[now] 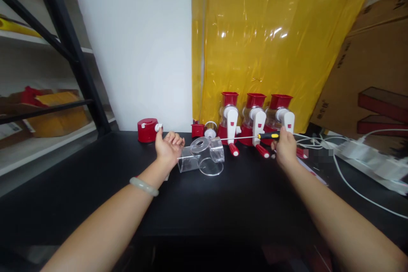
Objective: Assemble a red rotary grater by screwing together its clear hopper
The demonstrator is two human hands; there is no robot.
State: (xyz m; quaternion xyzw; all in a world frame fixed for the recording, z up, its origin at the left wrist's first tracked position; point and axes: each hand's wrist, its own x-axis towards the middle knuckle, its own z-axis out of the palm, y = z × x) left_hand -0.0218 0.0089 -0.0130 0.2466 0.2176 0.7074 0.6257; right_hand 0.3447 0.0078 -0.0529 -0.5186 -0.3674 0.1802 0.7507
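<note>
My right hand (286, 148) grips a screwdriver (269, 135) by its black and yellow handle. Its thin shaft points left, and the tip overlaps the right end of a clear plastic grater housing (199, 157); whether they touch I cannot tell. That housing lies on its side on the black table. Beside its left end is my left hand (168, 148), palm up, thumb raised apart from loosely curled fingers, with nothing visible in it. Behind the thumb, a red grater base (147, 131) with a white knob (158, 127) stands on the table.
Three assembled red and white rotary graters (230, 125) with crank handles line the back. Near them sit a metal grater drum (210, 129) and a small red part (197, 129). White cables and a power strip (376, 161) lie right. A shelf rack (60, 29) stands left.
</note>
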